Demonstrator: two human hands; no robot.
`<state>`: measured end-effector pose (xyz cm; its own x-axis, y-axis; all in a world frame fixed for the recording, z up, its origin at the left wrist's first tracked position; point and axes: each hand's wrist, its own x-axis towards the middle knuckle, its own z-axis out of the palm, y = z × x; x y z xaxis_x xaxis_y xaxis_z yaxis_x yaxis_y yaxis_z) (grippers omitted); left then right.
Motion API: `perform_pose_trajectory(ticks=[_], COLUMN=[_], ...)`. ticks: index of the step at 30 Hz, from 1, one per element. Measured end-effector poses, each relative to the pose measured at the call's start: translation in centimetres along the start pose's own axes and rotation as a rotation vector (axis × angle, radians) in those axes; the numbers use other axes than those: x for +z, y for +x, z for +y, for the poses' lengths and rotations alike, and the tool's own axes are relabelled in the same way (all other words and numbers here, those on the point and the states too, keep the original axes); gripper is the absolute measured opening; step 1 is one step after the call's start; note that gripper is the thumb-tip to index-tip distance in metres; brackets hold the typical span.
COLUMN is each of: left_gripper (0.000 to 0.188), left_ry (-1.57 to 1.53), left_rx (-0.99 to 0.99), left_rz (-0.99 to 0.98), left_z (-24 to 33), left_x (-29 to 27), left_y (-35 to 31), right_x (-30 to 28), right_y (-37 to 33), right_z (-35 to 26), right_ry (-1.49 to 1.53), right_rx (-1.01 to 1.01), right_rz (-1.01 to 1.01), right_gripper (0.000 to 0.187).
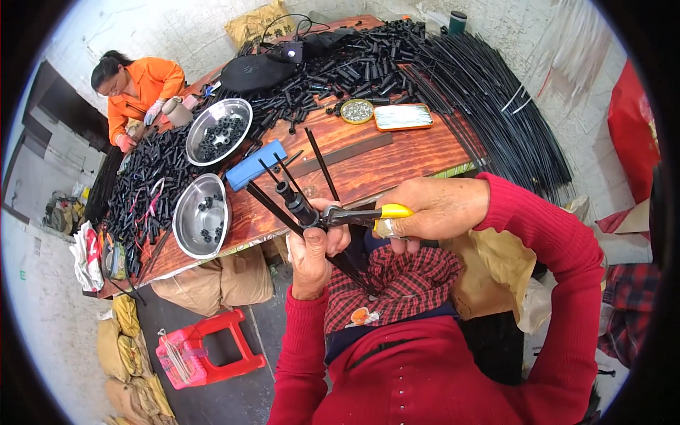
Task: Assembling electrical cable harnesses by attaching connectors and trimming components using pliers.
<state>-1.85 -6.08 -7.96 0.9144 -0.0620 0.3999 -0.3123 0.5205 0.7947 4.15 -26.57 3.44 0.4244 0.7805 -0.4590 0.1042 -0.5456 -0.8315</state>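
My left hand point(310, 265) is closed around a black tubular fitting point(300, 207) with several thin black rods point(324, 166) spreading out of it. More rods hang below the hand over my lap. In my right hand point(446, 207) is a pair of pliers point(394, 211) with yellow handles, fingers wrapped round the grips. The dark jaws reach the lower part of the fitting beside my left fingers. Whether they pinch a rod or a small fastener there, I cannot make out.
Beyond my hands, the wooden table point(418, 157) bears heaps of black tubes point(368, 67), a bundle of long rods point(496, 106), two metal bowls point(185, 244), a blue case point(256, 164) and a tin of small parts point(356, 111). A co-worker point(145, 81) sits far left; a red stool point(237, 354) stands below.
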Motion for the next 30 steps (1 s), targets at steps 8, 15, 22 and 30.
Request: perform_pose_trajectory(ticks=[8,15,22,30], left_gripper=[0.062,0.060,0.060,0.077], left_ry=[0.134,0.143,0.121,-0.027], left_rx=[0.024,0.061,0.026,0.019], left_rz=[0.064,0.126,0.180,0.127], left_z=[-0.3,-0.5,-0.5,0.3], left_x=[0.5,0.4,-1.4,-1.6], left_y=[0.3,0.2,0.1,0.0], right_x=[1.6,4.4,6.3,1.4], right_y=[0.0,1.4,4.4,2.0], right_z=[-0.3,0.9,2.6,0.2], right_ry=[-0.415,-0.621,-0.588,-0.584], right_rx=[-0.064,-0.181,-0.195,-0.238], right_rz=[0.343,0.711,0.825,0.414], right_gripper=[0.015,0.014,0.016,0.022])
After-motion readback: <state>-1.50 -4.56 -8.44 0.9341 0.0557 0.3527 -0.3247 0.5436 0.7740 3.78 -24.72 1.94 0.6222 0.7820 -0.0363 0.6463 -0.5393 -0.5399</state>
